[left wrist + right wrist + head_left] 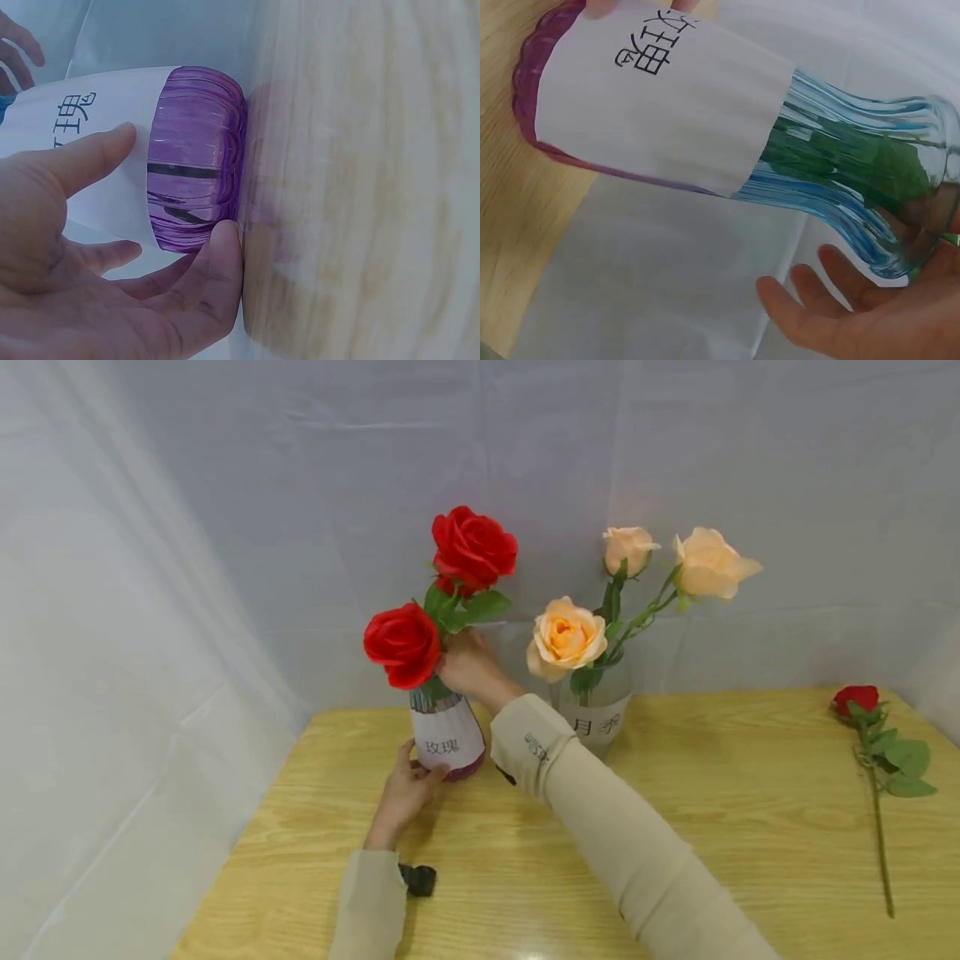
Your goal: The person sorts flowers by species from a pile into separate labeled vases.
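In the head view, a glass vase (448, 735) with a white paper label and a purple base stands on the table, holding red roses (402, 645). My left hand (405, 789) grips it low down; in the left wrist view the thumb lies on the label (105, 112) and the fingers reach round the purple base (191, 142). My right hand (472, 668) is at the vase's mouth, among green leaves under the blooms. Three of its fingers (810, 300) spread beside the glass rim (949, 150); I cannot tell whether thumb and index pinch a stem.
Right of my right hand, a second labelled vase (600, 718) holds peach roses (566, 637), partly behind my right sleeve (622, 827). A single red rose (857, 700) with a long stem lies at the table's right side. White sheeting (375, 485) hangs behind the table (712, 777).
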